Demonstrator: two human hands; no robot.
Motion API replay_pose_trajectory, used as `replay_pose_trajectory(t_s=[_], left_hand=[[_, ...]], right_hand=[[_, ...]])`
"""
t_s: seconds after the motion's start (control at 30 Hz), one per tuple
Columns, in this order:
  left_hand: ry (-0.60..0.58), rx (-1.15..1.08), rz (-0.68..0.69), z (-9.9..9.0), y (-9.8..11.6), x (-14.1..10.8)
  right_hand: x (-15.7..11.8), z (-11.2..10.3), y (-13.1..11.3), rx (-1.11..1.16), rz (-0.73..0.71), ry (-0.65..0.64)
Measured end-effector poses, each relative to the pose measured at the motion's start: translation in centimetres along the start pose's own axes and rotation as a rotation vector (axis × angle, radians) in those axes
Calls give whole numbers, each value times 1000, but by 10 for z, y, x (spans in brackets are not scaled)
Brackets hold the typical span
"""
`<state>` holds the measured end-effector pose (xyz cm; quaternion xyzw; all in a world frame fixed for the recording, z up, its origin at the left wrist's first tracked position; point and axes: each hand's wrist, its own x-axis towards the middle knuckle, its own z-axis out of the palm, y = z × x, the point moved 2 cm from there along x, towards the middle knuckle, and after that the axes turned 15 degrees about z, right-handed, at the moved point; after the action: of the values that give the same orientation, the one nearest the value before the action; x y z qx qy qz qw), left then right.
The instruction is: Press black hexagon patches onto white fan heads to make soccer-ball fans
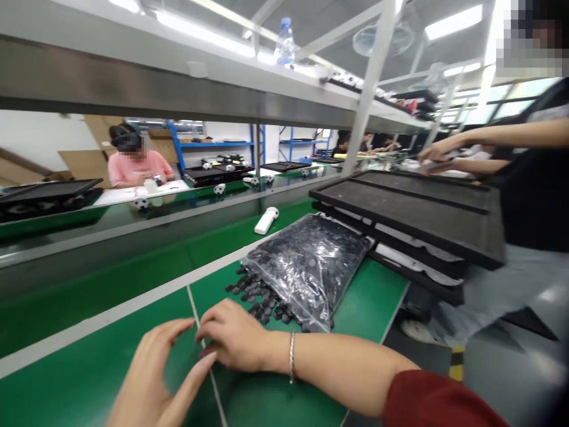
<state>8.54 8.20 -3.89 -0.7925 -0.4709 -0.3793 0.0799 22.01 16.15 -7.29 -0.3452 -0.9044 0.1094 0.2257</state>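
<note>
My left hand (155, 373) and my right hand (235, 335) sit close together above the green bench mat (275, 379), their fingertips almost meeting. A bracelet circles my right wrist, and a dark red sleeve covers that forearm. Any small item between the fingers is hard to make out. Just beyond my right hand, a clear plastic bag of small black discs (306, 267) lies open, with loose discs (260, 299) spilled onto the mat. Neither hand touches the bag.
Stacked black trays (409, 213) stand right of the bag, beside a co-worker's hands (440, 154). A white handheld device (265, 220) lies on the green belt (146, 261). Small football-patterned balls (219, 188) sit beyond, near a seated person in pink (137, 166). Overhead runs a metal shelf (133, 77).
</note>
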Motion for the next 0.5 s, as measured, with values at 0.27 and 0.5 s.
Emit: replay_pose_trajectory(t_s=[0.27, 0.5], left_hand=[[-282, -36, -158, 34, -18, -15], [-395, -79, -161, 40, -11, -18]], right_hand=[[-3, 0, 18, -149, 249, -60], [-4, 7, 21, -72, 94, -182]])
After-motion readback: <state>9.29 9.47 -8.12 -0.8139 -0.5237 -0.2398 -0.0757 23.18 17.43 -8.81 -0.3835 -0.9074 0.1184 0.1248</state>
